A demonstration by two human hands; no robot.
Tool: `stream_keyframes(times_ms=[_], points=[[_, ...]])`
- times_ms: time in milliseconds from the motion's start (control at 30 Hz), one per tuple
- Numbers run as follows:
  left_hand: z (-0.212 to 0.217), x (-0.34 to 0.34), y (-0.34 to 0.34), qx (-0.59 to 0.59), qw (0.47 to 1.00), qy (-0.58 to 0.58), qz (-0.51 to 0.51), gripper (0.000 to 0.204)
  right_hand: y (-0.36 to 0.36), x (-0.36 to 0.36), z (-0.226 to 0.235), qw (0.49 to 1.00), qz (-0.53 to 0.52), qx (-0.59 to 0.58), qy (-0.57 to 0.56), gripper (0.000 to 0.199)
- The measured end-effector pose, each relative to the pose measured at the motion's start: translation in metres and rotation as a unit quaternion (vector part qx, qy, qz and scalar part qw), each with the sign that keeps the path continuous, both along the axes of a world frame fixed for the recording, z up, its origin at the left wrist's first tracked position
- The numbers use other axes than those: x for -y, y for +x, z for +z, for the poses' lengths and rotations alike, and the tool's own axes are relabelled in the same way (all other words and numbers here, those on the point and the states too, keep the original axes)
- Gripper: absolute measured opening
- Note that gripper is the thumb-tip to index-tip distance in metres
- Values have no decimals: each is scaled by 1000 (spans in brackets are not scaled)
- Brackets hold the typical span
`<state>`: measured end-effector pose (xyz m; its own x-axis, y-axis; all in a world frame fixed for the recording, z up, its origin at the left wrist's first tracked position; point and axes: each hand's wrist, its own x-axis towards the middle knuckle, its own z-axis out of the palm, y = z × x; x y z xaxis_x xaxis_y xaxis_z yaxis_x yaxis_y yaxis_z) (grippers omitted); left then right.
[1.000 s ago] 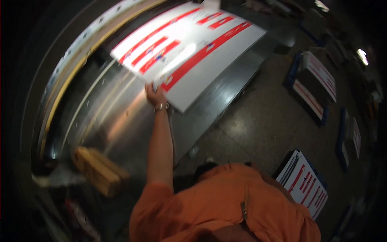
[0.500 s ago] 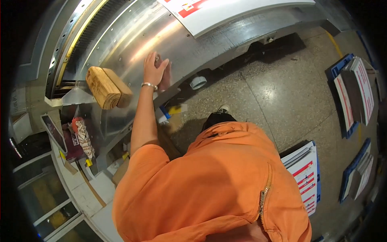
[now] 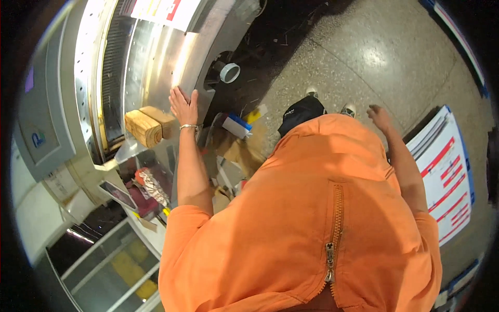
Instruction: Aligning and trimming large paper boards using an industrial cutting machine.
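Note:
My left hand (image 3: 184, 106) lies flat on the edge of the shiny metal machine table (image 3: 165, 67), its fingers stretched out and nothing in them. Beside it, to the left, two wooden blocks (image 3: 143, 130) rest side by side on the metal. A white printed sheet with red areas (image 3: 165, 11) lies farther up the table. My right hand (image 3: 381, 118) hangs in the air over the floor on the right, near a stack of printed sheets (image 3: 442, 171). Its fingers are loosely bent and apart, and no object shows in it.
A round grey pipe end (image 3: 230, 73) sticks out below the table edge. Under the left arm are a blue-and-white box (image 3: 237, 126) and brown cardboard (image 3: 236, 151). A foil-like wrapped bundle (image 3: 152, 186) sits at the left. More sheets (image 3: 460, 41) stand far right.
My view has turned to the right, so the table and blocks sit differently. My left hand has flattened from a bent grip-like pose. My right hand, hidden before, has come into view.

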<state>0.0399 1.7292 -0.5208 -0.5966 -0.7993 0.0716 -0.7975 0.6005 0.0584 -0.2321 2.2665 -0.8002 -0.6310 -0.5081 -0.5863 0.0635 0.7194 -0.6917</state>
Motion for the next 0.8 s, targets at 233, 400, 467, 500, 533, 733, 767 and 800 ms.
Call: stream_keyframes(times_ms=[233, 400, 467, 500, 533, 733, 767, 800], points=[[-2, 10, 0, 18, 1000, -15, -8, 85, 48, -14, -5, 986, -74, 147, 6, 39], [-4, 6, 1, 12, 999, -33, -6, 83, 64, -36, -21, 997, -21, 73, 33, 39], [-5, 3, 0, 17, 998, -52, -7, 82, 63, -42, -25, 990, -80, 110, 29, 39], [-5, 2, -1, 21, 998, -64, -8, 81, 62, -44, -26, 990, -78, 115, 23, 42], [-4, 1, -2, 23, 997, -77, -14, 81, 62, -46, -26, 988, -80, 129, 21, 45], [-1, -3, -5, 6, 998, -58, -10, 81, 62, -49, -24, 994, -82, 67, 15, 39], [-1, -4, -5, 11, 998, -59, -6, 81, 62, -50, -23, 993, -88, 75, 38, 40], [-1, -4, -5, 16, 998, -59, -2, 81, 61, -51, -22, 995, -78, 62, 19, 40]])
